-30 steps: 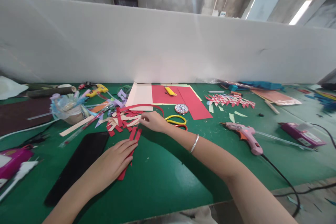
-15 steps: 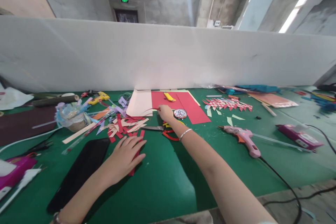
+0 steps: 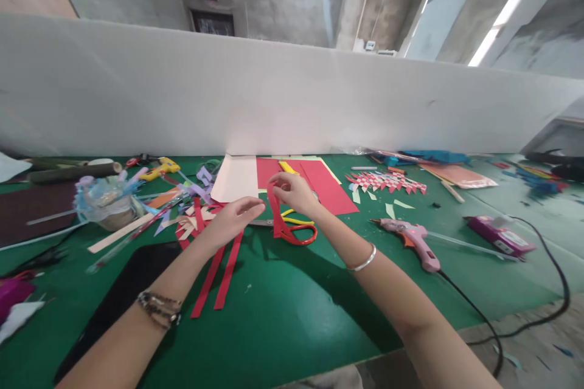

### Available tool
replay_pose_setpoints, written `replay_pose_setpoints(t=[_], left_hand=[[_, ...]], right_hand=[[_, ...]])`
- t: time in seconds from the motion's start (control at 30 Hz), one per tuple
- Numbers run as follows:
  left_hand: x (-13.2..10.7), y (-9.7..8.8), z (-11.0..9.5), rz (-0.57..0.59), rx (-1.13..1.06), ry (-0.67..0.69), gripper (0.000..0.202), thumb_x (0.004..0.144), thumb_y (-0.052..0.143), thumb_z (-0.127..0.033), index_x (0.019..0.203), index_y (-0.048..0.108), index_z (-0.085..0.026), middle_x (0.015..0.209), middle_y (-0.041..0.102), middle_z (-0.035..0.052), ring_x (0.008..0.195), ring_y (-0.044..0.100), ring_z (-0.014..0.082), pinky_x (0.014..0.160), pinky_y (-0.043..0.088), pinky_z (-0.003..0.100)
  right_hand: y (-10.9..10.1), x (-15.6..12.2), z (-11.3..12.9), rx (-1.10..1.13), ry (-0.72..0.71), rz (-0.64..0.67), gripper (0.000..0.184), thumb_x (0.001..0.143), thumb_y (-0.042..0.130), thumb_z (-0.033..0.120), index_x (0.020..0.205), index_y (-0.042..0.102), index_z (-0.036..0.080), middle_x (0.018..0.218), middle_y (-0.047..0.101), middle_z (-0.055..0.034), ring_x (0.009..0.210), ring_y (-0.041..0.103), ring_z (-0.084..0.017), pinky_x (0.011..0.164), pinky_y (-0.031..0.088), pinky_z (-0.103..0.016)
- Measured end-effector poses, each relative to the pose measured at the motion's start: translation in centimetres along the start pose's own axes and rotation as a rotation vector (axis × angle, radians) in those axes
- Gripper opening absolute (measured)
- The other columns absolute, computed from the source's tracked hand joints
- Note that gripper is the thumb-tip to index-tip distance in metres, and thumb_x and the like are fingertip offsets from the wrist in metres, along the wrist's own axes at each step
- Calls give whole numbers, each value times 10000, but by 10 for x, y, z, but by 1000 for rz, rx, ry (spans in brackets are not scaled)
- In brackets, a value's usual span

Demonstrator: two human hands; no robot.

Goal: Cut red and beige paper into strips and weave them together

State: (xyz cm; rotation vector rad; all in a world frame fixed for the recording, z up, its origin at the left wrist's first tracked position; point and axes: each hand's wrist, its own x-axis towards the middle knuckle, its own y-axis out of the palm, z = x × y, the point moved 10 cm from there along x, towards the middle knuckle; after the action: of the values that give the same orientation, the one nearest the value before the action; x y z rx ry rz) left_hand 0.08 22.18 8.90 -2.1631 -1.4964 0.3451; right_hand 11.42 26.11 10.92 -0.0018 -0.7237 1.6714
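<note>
My right hand is raised above the green table and pinches a red paper strip that hangs down from its fingers. My left hand hovers just left of it, fingers stretched toward the strip and holding nothing. Two long red strips lie flat on the table below my left wrist. Scissors with yellow and red handles lie under the hanging strip. A heap of red and cream paper strips lies to the left.
Red and cream paper sheets lie at the back by the white partition. A pink glue gun with a black cord lies to the right, a woven red-and-white piece behind it. A black mat and craft clutter lie to the left.
My right hand came back from the red sheet, lifting a red strip off the table. My left hand rose off the two long strips and moved toward the right hand.
</note>
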Motion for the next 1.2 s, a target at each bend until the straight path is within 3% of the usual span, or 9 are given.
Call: replay_pose_setpoints(t=[0.1,0.17,0.3,0.4,0.5,0.67,0.8,0.93,1.2], left_hand=[[7,19,-8,42,-98,-7,469,704,534,-551,923,619,-145,970,672,65,969,581,235,841,445,322],[14,20,-14,36,-124,17,447,696,554,-537,884,641,-141,909,684,58,940,586,238,834,445,330],[30,2,-23,-57,-100,107,444,726,522,-535,870,668,-141,875,680,54,923,579,226,856,429,336],[39,-12,-25,-146,-97,145,433,718,537,-518,876,673,-138,1023,644,82,979,559,225,864,429,328],[45,-18,-24,-213,-142,159,418,698,566,-492,884,673,-134,1143,599,104,1047,533,228,889,421,319],[50,-14,-14,-233,-164,104,420,705,582,-462,936,667,-122,929,686,80,979,569,233,863,435,328],[52,-3,-15,-145,-118,139,391,701,590,-468,875,692,-133,824,703,50,914,592,233,827,449,324],[55,11,-14,-34,-161,162,375,689,604,-472,840,697,-142,820,708,46,884,609,219,817,458,317],[54,18,-14,-63,-212,132,261,658,642,-380,769,564,-158,725,649,7,691,624,161,695,488,297]], right_hand=[[-1,-3,-3,-42,4,-41,163,710,464,145,839,563,148,689,542,17,483,490,-60,527,418,-204],[0,-3,-13,-15,46,-35,166,715,454,144,848,552,155,687,530,22,473,498,-60,506,417,-198],[-1,-5,-28,80,113,-3,133,736,457,178,843,533,159,666,505,32,456,511,-66,462,407,-189],[4,-10,-24,114,117,102,62,745,453,177,727,507,152,597,473,45,466,496,-70,478,400,-191],[9,-13,-16,95,87,192,116,760,451,192,650,462,155,543,441,52,500,483,-78,506,389,-197],[9,-18,-9,61,93,310,203,820,430,300,737,524,140,618,479,35,538,431,-65,535,370,-199],[-10,-16,-6,151,149,197,280,848,396,376,832,543,138,758,538,3,529,435,-44,484,358,-178],[-14,-13,-6,157,145,130,255,821,465,368,812,562,133,655,530,16,496,453,-44,454,360,-168],[-29,-10,-14,210,203,-69,96,771,543,223,748,560,131,531,505,43,433,449,-43,426,355,-169]])
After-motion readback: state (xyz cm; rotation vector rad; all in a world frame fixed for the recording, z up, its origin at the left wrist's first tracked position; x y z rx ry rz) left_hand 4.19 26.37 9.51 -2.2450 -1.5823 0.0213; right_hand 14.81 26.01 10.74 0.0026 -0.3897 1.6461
